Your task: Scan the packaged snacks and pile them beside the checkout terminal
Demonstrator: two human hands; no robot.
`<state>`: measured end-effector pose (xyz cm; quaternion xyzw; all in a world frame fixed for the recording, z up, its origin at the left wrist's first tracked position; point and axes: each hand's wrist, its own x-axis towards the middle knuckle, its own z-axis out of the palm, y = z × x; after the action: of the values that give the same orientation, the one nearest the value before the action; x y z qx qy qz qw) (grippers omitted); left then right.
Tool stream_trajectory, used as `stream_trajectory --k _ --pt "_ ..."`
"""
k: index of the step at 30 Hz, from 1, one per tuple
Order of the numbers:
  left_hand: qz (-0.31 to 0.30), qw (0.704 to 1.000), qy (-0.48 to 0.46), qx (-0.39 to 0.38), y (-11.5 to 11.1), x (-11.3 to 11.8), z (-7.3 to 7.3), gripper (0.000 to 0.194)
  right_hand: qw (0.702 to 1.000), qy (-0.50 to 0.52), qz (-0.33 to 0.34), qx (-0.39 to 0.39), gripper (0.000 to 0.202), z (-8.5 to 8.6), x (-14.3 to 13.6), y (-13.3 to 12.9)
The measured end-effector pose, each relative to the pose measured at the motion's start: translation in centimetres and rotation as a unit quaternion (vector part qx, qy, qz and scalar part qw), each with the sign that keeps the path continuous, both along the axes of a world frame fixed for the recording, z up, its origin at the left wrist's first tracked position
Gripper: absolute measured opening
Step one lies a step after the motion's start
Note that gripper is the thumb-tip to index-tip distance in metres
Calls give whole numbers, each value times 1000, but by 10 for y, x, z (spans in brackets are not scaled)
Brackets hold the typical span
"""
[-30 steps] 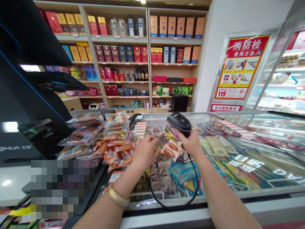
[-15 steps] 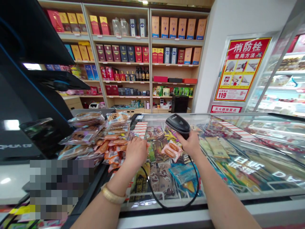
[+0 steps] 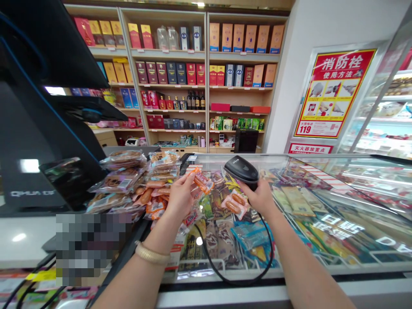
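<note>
My left hand is closed on a small orange snack packet, held by its left end above the glass freezer lid. In my right hand is a black barcode scanner, its head pointing left and away from me. The scanner's black cable loops down over the glass. Between my hands lies a pink-and-clear pack of sausages. Left of my left hand, orange snack packets and packaged sausages are heaped at the freezer's left side.
Clear bags of brown snacks are stacked at the left, beside a dark checkout terminal. Frozen packs show under the glass. Shelves of boxed bottles stand behind, with a red-and-yellow poster on the right wall.
My left hand has lifted and turned, so the orange packet now shows in its fingers. My right hand still holds the scanner in about the same spot. The view has shifted slightly.
</note>
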<state>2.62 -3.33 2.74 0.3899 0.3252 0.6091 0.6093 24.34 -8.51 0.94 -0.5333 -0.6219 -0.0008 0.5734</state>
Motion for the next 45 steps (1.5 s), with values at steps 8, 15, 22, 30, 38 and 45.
stream_trajectory --k 8,15,22,30,38,45 --pt "56 992 -110 -7 1 -1 5 8 985 -90 129 -69 19 4 -11 -7" --pt "68 992 -102 8 5 -2 2 16 976 -139 120 -116 9 5 -13 -8" --pt "64 994 -83 20 3 -3 2 19 976 -135 124 -116 10 6 -13 -10" --pt "2 1000 -2 27 -4 4 -2 36 998 -57 -1 8 19 5 -5 -5" --pt "-110 975 186 58 -18 38 -37 26 993 -27 -92 61 26 8 6 -3" --pt "-66 858 474 187 -13 39 -61 29 993 -53 -84 64 22 4 3 -2"
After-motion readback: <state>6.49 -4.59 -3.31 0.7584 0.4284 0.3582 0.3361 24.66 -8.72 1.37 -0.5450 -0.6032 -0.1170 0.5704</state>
